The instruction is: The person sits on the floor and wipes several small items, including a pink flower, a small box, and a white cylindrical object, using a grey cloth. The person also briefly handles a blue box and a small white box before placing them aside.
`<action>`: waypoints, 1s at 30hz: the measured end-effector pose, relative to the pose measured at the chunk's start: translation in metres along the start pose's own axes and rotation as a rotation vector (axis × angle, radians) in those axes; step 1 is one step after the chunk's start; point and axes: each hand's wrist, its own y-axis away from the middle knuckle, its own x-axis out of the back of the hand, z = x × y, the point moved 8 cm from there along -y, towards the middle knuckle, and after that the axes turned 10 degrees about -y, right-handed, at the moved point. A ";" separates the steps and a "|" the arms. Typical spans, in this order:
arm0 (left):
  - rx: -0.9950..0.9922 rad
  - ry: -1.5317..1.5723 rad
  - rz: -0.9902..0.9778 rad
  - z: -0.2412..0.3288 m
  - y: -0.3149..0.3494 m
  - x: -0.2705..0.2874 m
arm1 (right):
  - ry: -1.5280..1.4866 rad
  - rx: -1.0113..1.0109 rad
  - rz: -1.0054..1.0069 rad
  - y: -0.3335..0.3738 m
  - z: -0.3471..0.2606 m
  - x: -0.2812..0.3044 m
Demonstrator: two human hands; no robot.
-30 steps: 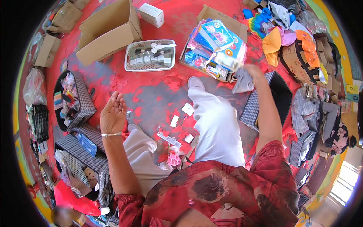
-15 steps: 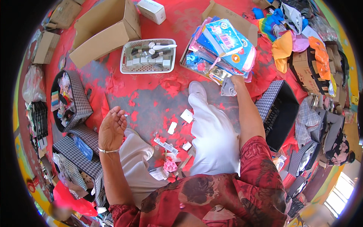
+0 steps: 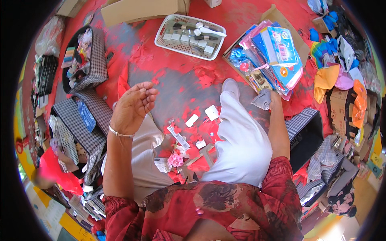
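Observation:
My right hand (image 3: 276,101) is closed on a bunched grey cloth (image 3: 262,99), beside the near corner of a shallow open cardboard box (image 3: 304,42). That box is heaped with flat plastic-wrapped packets and a blue printed pack (image 3: 280,46). On the left, my left hand (image 3: 136,105) is raised over my lap, palm turned inward, fingers loosely curled. Nothing shows in it. A white plastic basket (image 3: 185,53) farther off holds small white boxes, dark-tufted brushes and a white-handled tool (image 3: 212,32).
Houndstooth fabric bins (image 3: 97,60) stand at the left, stuffed with goods. Another bin (image 3: 307,140) lies tipped at the right, near piled coloured cloths (image 3: 325,80). Paper scraps (image 3: 211,113) and a pink flower (image 3: 175,159) lie between my legs. A large cardboard box (image 3: 140,11) is at the far edge.
The view has shifted, so the basket and packets sit higher and farther right. My right hand still grips the grey cloth by the box. My left hand stays raised.

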 end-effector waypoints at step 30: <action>-0.237 0.233 0.074 0.051 0.050 0.052 | 0.468 0.108 -0.959 0.250 -0.169 -0.213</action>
